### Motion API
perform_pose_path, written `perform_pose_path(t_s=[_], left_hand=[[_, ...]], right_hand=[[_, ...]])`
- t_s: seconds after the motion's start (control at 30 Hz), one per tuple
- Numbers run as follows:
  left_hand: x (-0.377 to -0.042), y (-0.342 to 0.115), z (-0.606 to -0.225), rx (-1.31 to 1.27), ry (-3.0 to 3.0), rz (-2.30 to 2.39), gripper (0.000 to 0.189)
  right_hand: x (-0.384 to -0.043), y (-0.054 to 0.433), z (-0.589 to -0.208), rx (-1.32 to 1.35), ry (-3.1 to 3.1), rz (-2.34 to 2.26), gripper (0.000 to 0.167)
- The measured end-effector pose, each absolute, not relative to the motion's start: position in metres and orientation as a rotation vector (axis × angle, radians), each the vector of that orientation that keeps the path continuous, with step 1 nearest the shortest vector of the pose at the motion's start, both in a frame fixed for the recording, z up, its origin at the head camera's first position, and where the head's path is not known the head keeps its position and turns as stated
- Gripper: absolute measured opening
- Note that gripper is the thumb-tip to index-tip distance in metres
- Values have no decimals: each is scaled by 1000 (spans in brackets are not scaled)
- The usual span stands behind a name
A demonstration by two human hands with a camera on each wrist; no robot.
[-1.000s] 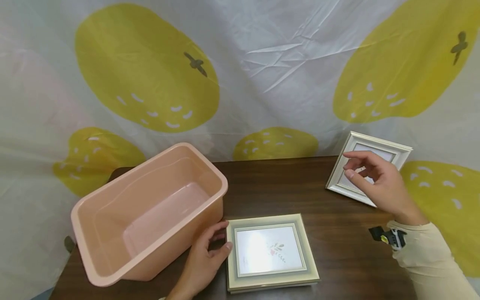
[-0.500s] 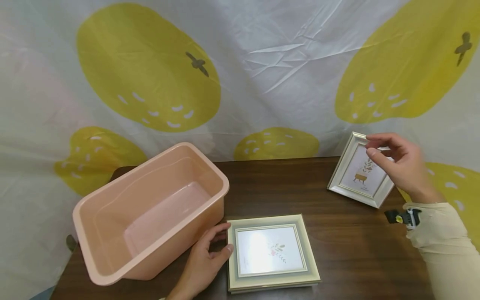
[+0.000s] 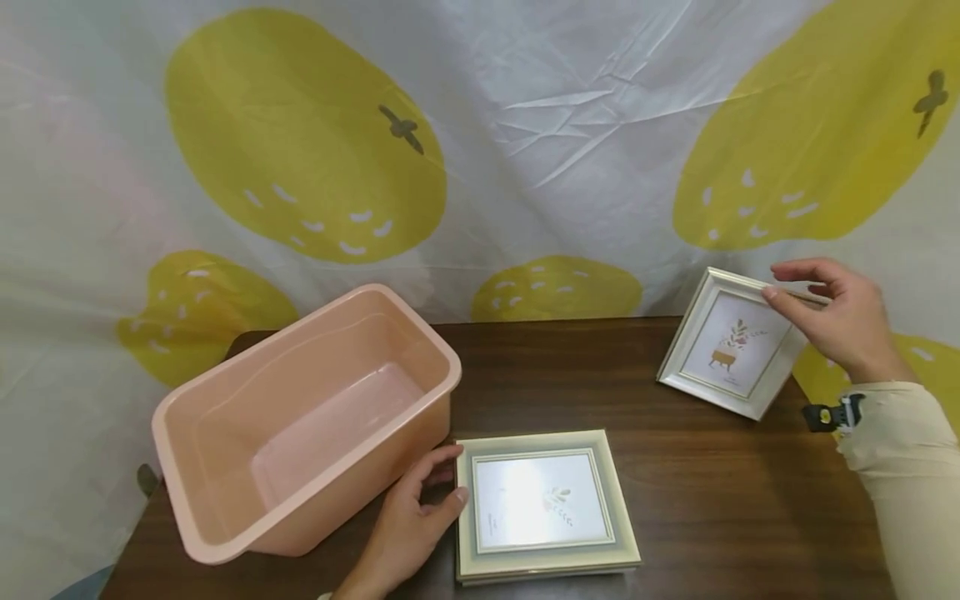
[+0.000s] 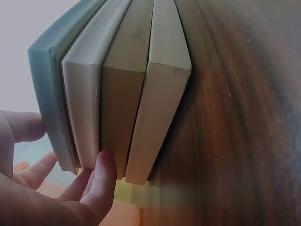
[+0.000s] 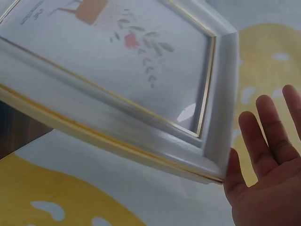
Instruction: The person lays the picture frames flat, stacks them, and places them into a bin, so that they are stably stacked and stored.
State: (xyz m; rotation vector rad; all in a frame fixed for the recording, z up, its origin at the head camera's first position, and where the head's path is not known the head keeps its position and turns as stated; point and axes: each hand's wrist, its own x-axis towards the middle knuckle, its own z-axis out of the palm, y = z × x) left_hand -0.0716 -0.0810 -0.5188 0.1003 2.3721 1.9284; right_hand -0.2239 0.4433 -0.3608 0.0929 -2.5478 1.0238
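Several picture frames lie stacked flat on the table, the top frame (image 3: 622,517) cream and grey-green round a plant print. My left hand (image 3: 412,521) rests at the stack's left side; in the left wrist view, the thumb and fingers touch the edges of the stacked frames (image 4: 84,108). A white picture frame (image 3: 690,333) with a potted-plant print stands tilted at the back right. At its upper right corner is my right hand (image 3: 843,321), thumb against the top edge. In the right wrist view, that hand's fingers (image 5: 256,141) spread beyond the frame's corner.
A pink plastic tub (image 3: 360,500) stands left of the stack, close to my left hand. The dark wooden table (image 3: 555,375) reaches back to a white curtain (image 3: 525,208) printed with yellow fruit, right behind the standing frame.
My right hand has moved right, from in front of the standing frame to its upper right corner, uncovering the print. My left hand and the stack have stayed in place.
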Motion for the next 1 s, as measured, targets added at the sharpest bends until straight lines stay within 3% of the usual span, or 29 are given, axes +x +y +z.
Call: perform_pose_path(t_s=[0.27, 0.57, 1.0], left_hand=[[-72, -82, -519, 111, 2376, 1929, 49], [-70, -83, -520, 101, 2366, 1914, 47], [-70, -84, -519, 118, 2376, 1905, 48]], right_hand=[[-234, 454, -368, 52, -2684, 900, 45], [-245, 458, -379, 135, -2796, 740, 36], [-242, 459, -363, 258, -2954, 540, 25]])
